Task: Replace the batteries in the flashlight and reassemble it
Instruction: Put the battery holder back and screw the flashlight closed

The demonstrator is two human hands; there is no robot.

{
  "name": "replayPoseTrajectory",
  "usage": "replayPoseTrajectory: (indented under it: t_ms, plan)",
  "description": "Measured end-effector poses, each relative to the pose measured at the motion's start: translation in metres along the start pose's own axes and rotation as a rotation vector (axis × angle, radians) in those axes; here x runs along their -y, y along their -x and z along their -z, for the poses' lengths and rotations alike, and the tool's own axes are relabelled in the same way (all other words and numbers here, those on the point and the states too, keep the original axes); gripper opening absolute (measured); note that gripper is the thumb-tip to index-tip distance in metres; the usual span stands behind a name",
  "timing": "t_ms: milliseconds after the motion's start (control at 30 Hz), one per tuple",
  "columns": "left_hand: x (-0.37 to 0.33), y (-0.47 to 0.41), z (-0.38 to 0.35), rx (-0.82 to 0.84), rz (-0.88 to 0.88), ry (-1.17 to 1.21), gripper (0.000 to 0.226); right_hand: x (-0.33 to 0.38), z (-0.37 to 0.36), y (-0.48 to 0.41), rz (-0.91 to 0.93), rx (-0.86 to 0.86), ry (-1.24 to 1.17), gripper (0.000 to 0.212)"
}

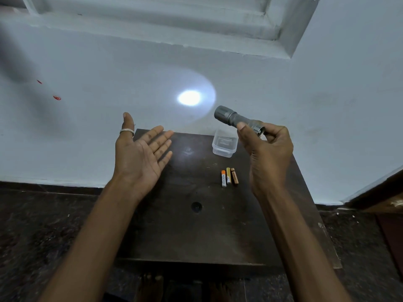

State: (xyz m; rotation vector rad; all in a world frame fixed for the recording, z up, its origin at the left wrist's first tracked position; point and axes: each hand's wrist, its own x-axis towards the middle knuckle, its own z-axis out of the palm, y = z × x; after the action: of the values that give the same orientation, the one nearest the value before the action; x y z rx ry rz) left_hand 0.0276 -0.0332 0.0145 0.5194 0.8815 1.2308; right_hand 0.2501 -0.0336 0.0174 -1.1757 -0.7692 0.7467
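R hand [270, 149] pinches lit flashlight [233, 117] by tail above table [196, 236], L hand [139, 153] spread, empty; fingertip grip may slip, dropping it onto batteries [228, 176] on table.

You work in dim, cool light; your flashlight [237, 119] throws a bright spot and paler halo on the wall [189, 98], a faint sheen on the worktop [187, 150]. Lines bow at the edges.

A pale bluish wall [316, 101] carries a recessed moulded frame [152, 31] along its top and a bright round patch of light [189, 98] near its middle (two small red marks [57, 97] sit far left). A dark wooden table [196, 236] stands against it on speckled dark stone floor [39, 219].
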Motion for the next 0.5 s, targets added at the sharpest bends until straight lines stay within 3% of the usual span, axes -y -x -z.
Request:
replayPoseTrajectory:
  t_ms: [500]
  plan:
    - [-0.001, 0.000, 0.002, -0.003, 0.012, 0.010, 0.088, 0.015, -0.003, 0.008, 0.051, 0.086, 0.125, 0.048]
